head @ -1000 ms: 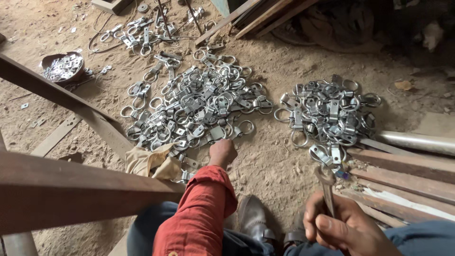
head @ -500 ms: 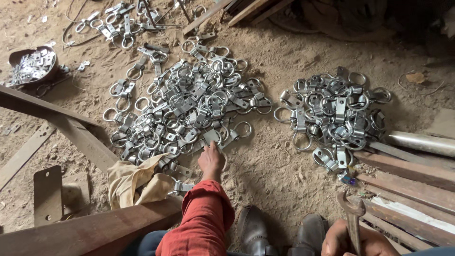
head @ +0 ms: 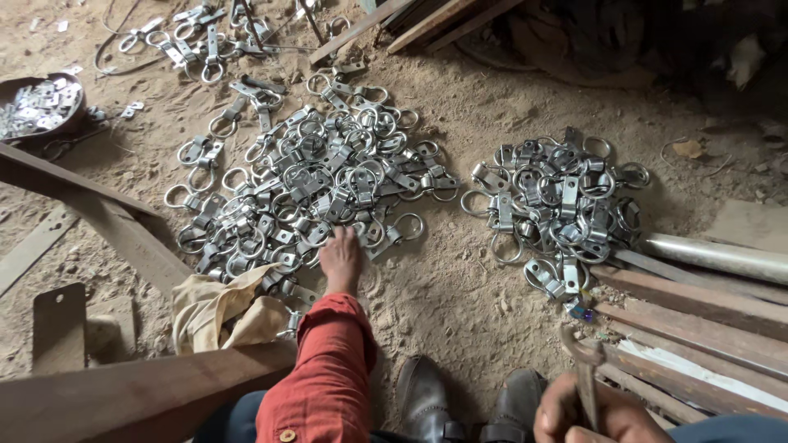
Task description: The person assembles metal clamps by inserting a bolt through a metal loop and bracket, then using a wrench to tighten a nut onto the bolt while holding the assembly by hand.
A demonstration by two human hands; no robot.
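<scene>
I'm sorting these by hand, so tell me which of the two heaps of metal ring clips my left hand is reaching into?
The larger heap, left of centre. Your left hand rests on its near edge, while the smaller heap lies apart to the right.

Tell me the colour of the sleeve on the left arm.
Red-orange sleeve, seen in the head view.

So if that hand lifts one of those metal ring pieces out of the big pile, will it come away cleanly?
Probably not. The ring pieces lie heaped and overlapping, so neighbours may snag and drag along. They look like stiff metal, likely heavy for their size. The left hand rests at the pile's near edge, where looser pieces should slide on the sandy ground.
</scene>
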